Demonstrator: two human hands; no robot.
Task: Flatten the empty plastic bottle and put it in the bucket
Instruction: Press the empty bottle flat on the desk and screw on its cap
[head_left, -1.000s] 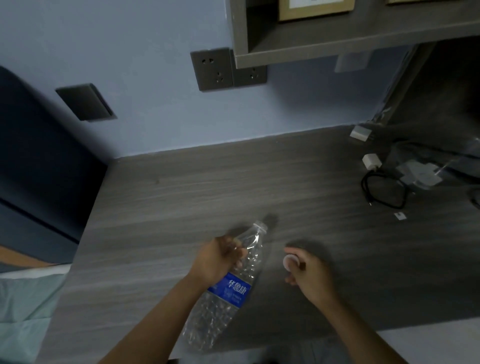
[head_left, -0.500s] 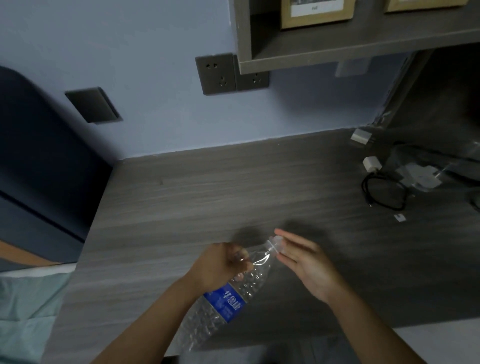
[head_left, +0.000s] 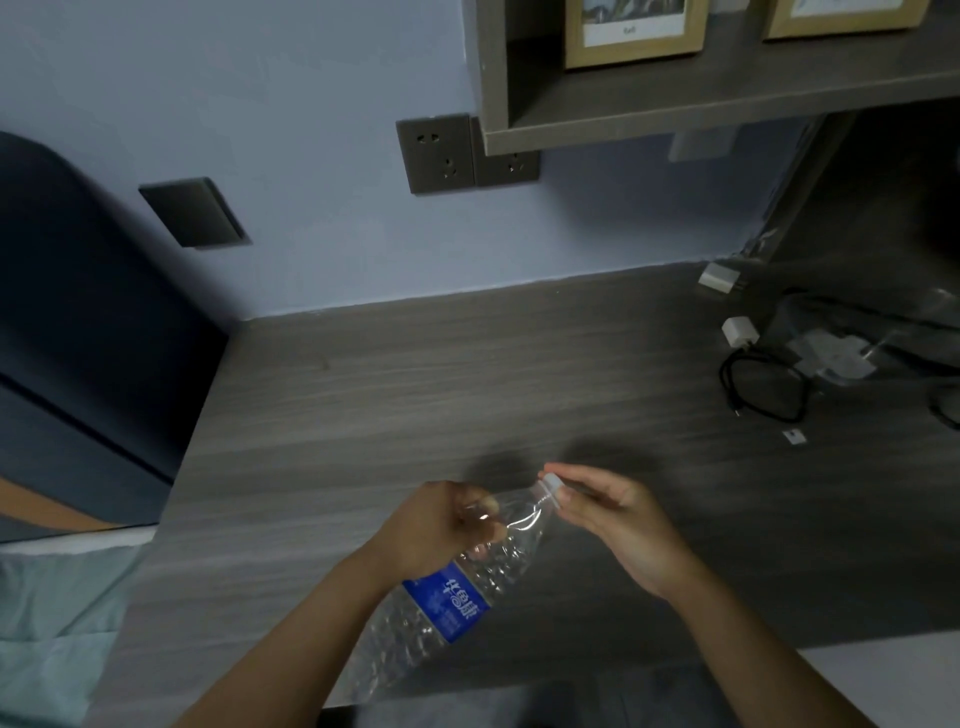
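A clear, crinkled plastic bottle (head_left: 447, 608) with a blue label lies slanted over the near edge of the grey wooden desk (head_left: 415, 395), neck pointing up and right. My left hand (head_left: 436, 525) is wrapped around its upper part, just below the neck. My right hand (head_left: 618, 525) pinches the white cap (head_left: 551, 486) at the bottle's mouth, the other fingers stretched out. No bucket is in view.
A coiled black cable (head_left: 763, 384), a white charger (head_left: 740, 331) and other plugs lie at the desk's right. A shelf (head_left: 675, 114) with framed pictures hangs above. Wall sockets (head_left: 441, 153) sit behind, and bedding (head_left: 52, 623) lies to the left.
My right hand held the cap apart from the open neck, then carried it left to the bottle's mouth. The left hand has tilted the neck toward the right.
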